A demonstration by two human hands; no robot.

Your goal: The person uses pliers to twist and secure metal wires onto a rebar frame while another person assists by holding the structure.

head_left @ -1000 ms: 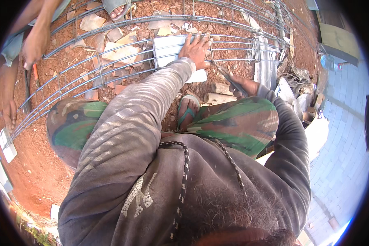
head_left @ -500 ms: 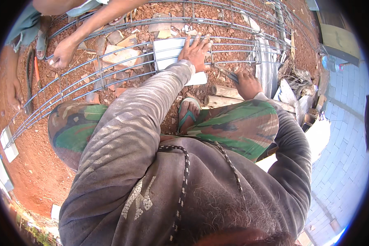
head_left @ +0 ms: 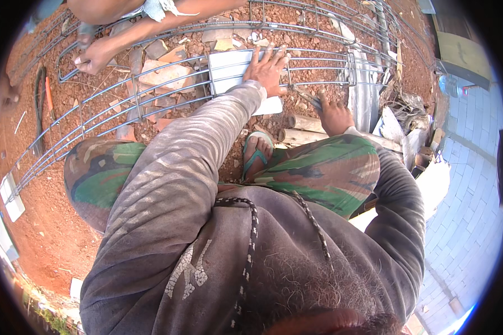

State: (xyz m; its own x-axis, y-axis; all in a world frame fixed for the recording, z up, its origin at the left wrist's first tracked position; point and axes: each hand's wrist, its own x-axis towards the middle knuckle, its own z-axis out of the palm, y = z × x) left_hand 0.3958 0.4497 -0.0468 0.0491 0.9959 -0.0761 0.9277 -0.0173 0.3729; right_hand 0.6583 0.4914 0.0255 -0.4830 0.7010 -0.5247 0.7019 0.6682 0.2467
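Observation:
My left hand lies across the steel rebar cage with fingers spread. Its palm is beside a stirrup and the right edge of a white tile under the bars. In my closed right hand are the handles of a metal tool that looks like pincers. Their tip reaches the nearest bar, just right of my left thumb; the exact contact is too small to make out. At the upper left a co-worker's closed hand is at the end of another rebar frame.
Broken tiles litter the red soil under the cage. Bamboo poles and a corrugated grey sheet lie near my right hand. An orange-handled tool is at left. Grey paving runs along the right, with a plastic bottle.
The co-worker's hand has moved up and right, and their other hand has left the cage's left end. My right hand and the pincers have shifted slightly; my left hand stays put.

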